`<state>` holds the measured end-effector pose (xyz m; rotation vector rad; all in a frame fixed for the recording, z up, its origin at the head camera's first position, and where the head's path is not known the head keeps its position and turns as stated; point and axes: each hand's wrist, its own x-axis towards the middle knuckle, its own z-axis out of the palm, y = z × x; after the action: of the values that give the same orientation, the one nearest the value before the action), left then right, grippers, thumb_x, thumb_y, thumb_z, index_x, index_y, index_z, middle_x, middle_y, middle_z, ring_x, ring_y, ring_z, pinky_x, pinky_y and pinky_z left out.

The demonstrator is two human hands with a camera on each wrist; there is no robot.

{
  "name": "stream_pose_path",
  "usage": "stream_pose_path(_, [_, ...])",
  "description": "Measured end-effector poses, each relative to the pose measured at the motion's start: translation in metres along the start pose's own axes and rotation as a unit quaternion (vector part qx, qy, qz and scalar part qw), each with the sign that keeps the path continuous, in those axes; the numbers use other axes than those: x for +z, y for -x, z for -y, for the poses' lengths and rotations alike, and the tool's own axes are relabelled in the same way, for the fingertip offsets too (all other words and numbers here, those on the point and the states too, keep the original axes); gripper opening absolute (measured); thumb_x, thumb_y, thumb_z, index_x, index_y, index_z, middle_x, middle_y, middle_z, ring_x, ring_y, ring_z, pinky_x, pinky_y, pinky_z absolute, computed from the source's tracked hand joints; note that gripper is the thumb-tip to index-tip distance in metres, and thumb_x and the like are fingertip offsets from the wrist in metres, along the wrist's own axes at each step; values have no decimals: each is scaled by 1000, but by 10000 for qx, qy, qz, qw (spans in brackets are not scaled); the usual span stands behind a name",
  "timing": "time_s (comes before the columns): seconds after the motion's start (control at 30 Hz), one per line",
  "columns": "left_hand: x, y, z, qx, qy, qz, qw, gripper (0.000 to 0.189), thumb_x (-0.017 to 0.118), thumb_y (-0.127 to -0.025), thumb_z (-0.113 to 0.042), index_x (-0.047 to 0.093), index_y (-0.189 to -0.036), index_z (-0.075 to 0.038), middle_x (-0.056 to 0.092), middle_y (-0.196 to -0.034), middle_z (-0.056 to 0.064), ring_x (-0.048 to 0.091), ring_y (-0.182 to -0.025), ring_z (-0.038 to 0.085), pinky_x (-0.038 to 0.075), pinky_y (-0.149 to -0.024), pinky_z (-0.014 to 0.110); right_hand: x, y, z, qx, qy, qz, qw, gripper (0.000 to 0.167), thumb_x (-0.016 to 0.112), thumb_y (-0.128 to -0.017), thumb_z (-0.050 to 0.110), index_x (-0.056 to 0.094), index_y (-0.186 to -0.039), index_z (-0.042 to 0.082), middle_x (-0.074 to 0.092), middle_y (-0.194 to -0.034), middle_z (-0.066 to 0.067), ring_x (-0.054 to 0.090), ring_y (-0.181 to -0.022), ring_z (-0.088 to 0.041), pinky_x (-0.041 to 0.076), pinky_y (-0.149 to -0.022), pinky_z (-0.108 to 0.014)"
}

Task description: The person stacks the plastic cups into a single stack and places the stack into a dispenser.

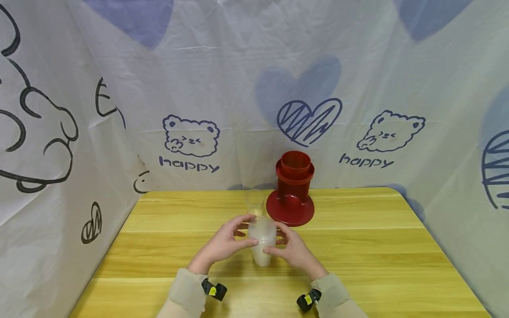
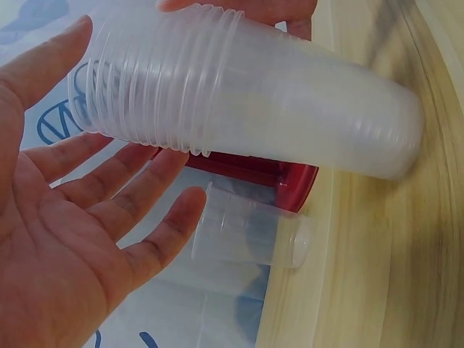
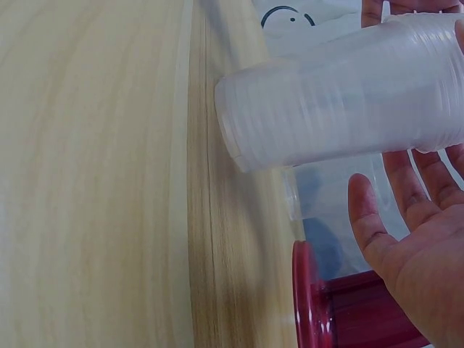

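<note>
A tall stack of clear plastic cups [image 1: 262, 240] stands between my two hands, rims up, above the wooden tabletop. My left hand [image 1: 226, 240] holds it from the left near the rims, its thumb in front and its fingers behind. From the other side my right hand [image 1: 294, 249] holds the upper part the same way. In the left wrist view the stack's many rims [image 2: 167, 80] lie between thumb and fingers. Whether the stack's base touches the table I cannot tell. Just behind stands a single clear cup [image 1: 254, 201], partly hidden by the stack and left hand.
A red cylindrical holder [image 1: 294, 190] with a wide round base stands at the back of the wooden table [image 1: 370, 238], right of the single cup. A white printed cloth [image 1: 238, 88] hangs behind the table and along both sides.
</note>
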<state>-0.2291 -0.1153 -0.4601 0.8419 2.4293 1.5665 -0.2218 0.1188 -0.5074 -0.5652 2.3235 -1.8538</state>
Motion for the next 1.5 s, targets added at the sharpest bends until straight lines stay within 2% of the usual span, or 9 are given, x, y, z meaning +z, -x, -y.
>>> stream_pose_path(0.33, [4,2,2,-7,-176,-53,9998,61,73,-91,-23,47,-142,-3,51,-140,16,56,-118,36,48,-97,50,-1,0,1,83,-21,53,9999,68,81,-83,24,48,-142,13,54,-134,-6,53,-116,-28,48,-97,-46])
stream_pose_path(0.47, [7,4,1,-145,-142,-84,9998,65,73,-91,-28,46,-143,-3,50,-141,15,56,-118,36,50,-96,47,-2,1,1,97,-23,87,9999,69,80,-84,24,48,-143,13,53,-136,-6,53,-119,-28,46,-100,-47])
stream_pose_path(0.63, [9,5,-1,-229,16,-173,9996,66,74,-90,-29,46,-144,-3,50,-142,16,59,-115,37,53,-92,47,-2,3,2,-41,98,60,9999,71,80,-84,27,46,-145,13,53,-137,-7,53,-120,-29,46,-100,-49])
stream_pose_path(0.8, [12,7,0,-230,-47,-290,9993,65,73,-91,-29,46,-144,-4,51,-140,16,60,-114,35,54,-90,42,-2,4,1,-247,214,13,9995,70,81,-84,25,48,-144,13,55,-135,-5,54,-118,-27,48,-99,-45])
stream_pose_path(1.0, [16,8,0,-186,72,-411,9990,64,72,-91,-28,46,-144,-2,51,-139,19,60,-114,38,56,-87,38,-3,4,2,-366,40,61,9993,71,80,-84,20,46,-146,13,52,-139,-5,52,-120,-26,45,-102,-43])
stream_pose_path(1.27, [20,8,0,-236,91,-629,9977,64,75,-89,-29,49,-142,-4,54,-137,17,60,-112,38,54,-89,50,-4,3,5,-73,-40,184,9998,74,78,-85,12,41,-149,9,46,-146,-10,47,-127,-31,40,-107,-50])
stream_pose_path(1.5, [21,8,1,-191,-30,-663,9976,64,76,-88,-30,50,-141,-7,55,-137,15,61,-112,33,53,-91,47,-3,1,5,-50,-57,239,9997,73,78,-85,10,42,-148,8,47,-145,-12,46,-129,-33,38,-108,-52])
